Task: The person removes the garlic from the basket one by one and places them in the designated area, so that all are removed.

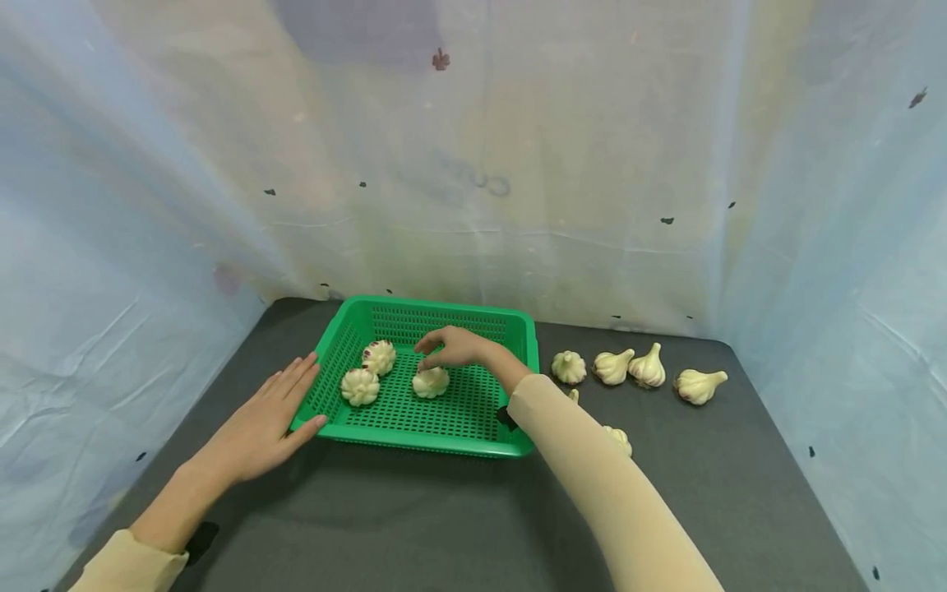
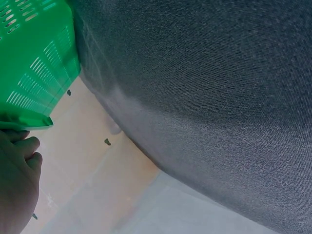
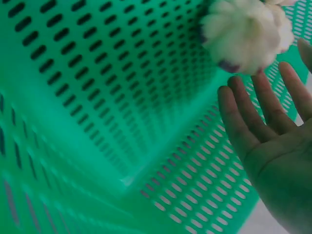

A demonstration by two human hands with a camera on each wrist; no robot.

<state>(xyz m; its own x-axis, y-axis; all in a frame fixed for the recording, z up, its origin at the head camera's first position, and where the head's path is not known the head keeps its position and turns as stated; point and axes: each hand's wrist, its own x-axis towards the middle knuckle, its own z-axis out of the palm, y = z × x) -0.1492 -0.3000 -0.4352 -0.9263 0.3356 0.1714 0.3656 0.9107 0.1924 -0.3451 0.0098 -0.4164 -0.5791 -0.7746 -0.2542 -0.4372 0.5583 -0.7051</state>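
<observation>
Three garlic bulbs lie in a green plastic basket (image 1: 436, 444): one garlic bulb (image 1: 431, 383) in the middle, two others (image 1: 360, 387) touching each other on the left. Over the middle bulb my right hand (image 1: 459, 349) reaches in with bent, parted fingers. The right wrist view shows those fingers (image 3: 263, 102) loose, their tips right at a garlic bulb (image 3: 241, 36) and not wrapped round it. At the basket's left end, my left hand (image 1: 262, 427) rests against the rim, fingers straight and thumb at the front corner; the left wrist view catches part of this hand (image 2: 19, 180).
Right of the basket, several garlic bulbs with stems (image 1: 647, 367) lie on the dark grey table (image 1: 414, 526). Another bulb (image 1: 618, 441) is partly hidden behind my right sleeve (image 1: 607, 485). Pale plastic sheeting (image 1: 473, 164) encloses the back and sides.
</observation>
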